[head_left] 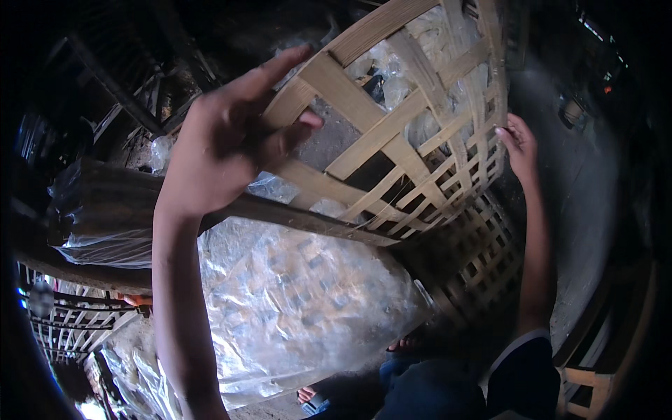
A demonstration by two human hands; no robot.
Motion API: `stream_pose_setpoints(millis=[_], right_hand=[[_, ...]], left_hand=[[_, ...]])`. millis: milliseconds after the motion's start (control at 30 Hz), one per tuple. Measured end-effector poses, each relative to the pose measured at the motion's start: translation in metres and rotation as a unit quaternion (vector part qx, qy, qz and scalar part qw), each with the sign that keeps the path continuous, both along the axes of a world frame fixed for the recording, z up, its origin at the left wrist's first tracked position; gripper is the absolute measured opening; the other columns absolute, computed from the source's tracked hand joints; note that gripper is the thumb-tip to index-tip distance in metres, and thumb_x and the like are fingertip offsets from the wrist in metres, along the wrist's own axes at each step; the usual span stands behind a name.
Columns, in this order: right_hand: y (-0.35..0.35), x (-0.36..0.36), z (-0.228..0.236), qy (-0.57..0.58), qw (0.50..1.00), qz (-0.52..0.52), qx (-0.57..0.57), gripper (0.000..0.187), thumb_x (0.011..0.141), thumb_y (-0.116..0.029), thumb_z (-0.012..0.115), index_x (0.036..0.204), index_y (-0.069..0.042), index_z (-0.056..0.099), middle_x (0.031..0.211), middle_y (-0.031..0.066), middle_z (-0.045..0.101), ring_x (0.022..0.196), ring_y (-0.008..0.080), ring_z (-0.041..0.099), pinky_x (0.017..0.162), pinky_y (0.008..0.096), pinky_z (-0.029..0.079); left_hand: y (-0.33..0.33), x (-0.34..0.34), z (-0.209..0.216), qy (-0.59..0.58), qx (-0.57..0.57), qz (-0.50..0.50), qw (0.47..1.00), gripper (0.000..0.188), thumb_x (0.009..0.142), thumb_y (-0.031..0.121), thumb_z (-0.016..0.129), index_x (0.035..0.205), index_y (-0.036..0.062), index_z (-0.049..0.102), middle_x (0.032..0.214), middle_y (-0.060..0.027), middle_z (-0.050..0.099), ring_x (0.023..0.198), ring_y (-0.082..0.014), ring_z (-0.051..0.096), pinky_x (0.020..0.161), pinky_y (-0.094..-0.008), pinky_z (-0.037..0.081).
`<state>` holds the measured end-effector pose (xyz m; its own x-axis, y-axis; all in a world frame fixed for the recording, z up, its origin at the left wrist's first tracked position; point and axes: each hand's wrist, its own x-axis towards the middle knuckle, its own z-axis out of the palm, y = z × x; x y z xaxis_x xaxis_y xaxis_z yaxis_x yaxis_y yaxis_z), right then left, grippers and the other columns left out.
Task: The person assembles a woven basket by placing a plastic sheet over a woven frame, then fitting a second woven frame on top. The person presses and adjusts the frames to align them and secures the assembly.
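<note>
A large woven bamboo basket (392, 140) of wide flat strips is tilted in front of me, its open weave facing the camera. My left hand (231, 136) is raised at its left edge, fingers spread and resting on the strips. My right hand (519, 143) grips the basket's right rim with the fingers curled over it. A big clear plastic sheet (301, 308) hangs and bulges below the basket. More clear plastic shows through the gaps in the weave.
A long dark pole wrapped in plastic (140, 210) crosses from the left under my left forearm. A second woven lattice piece (70, 329) lies at the lower left. A wooden frame (595, 378) stands at the lower right on grey ground (588, 182).
</note>
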<state>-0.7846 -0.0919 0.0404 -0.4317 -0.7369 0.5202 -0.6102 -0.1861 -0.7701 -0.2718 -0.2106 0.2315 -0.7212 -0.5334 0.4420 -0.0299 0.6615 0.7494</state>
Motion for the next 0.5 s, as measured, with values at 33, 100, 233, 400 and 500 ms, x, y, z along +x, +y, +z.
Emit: stream_pose_setpoints(millis=[33,100,233,400,500], right_hand=[[0.007,-0.007,0.005,0.005,0.999,-0.044,-0.022,0.041,0.1,-0.007,0.069,0.139,0.002,0.059,0.123,0.0061,0.07,0.11,0.0118,0.064,0.097,0.0273,0.049],[0.015,-0.008,0.023,-0.004,0.993,-0.101,-0.068,0.041,0.101,-0.01,0.07,0.139,0.001,0.06,0.122,0.0066,0.07,0.109,0.0129,0.065,0.097,0.0273,0.05],[0.036,-0.001,0.094,0.156,0.964,-0.173,-0.128,0.041,0.1,-0.014,0.072,0.138,-0.002,0.062,0.118,0.0086,0.072,0.107,0.0149,0.067,0.095,0.0297,0.052],[0.062,0.108,0.163,0.303,0.912,-0.222,-0.163,0.04,0.09,-0.016,0.084,0.125,-0.004,0.067,0.118,0.0119,0.075,0.102,0.0191,0.072,0.09,0.0333,0.057],[0.086,0.195,0.183,0.423,0.869,-0.062,-0.25,0.033,0.085,-0.005,0.084,0.113,-0.003,0.066,0.107,0.0127,0.071,0.094,0.0255,0.069,0.083,0.0368,0.057]], left_hand=[[-0.005,-0.005,-0.002,0.006,-0.001,-0.007,1.0,0.068,0.093,0.003,0.075,0.155,-0.0005,0.046,0.127,-0.0123,0.071,0.108,-0.0183,0.071,0.098,-0.0332,0.057],[-0.016,-0.009,0.005,0.008,-0.046,-0.013,0.999,0.063,0.094,0.011,0.078,0.151,-0.0011,0.052,0.123,-0.0111,0.073,0.109,-0.0162,0.071,0.097,-0.0325,0.057],[-0.037,-0.004,0.028,-0.032,-0.119,0.045,0.991,0.043,0.093,0.017,0.08,0.13,-0.0008,0.067,0.113,-0.0069,0.076,0.107,-0.0148,0.072,0.096,-0.0341,0.058],[-0.08,0.074,0.03,-0.008,-0.189,0.189,0.963,0.025,0.095,0.016,0.077,0.117,0.005,0.074,0.098,-0.0058,0.08,0.092,-0.013,0.074,0.085,-0.0323,0.057],[-0.071,0.139,0.016,-0.064,-0.214,0.322,0.92,0.021,0.092,0.015,0.077,0.11,0.0039,0.076,0.1,-0.0071,0.08,0.091,-0.0173,0.075,0.085,-0.0329,0.057]])
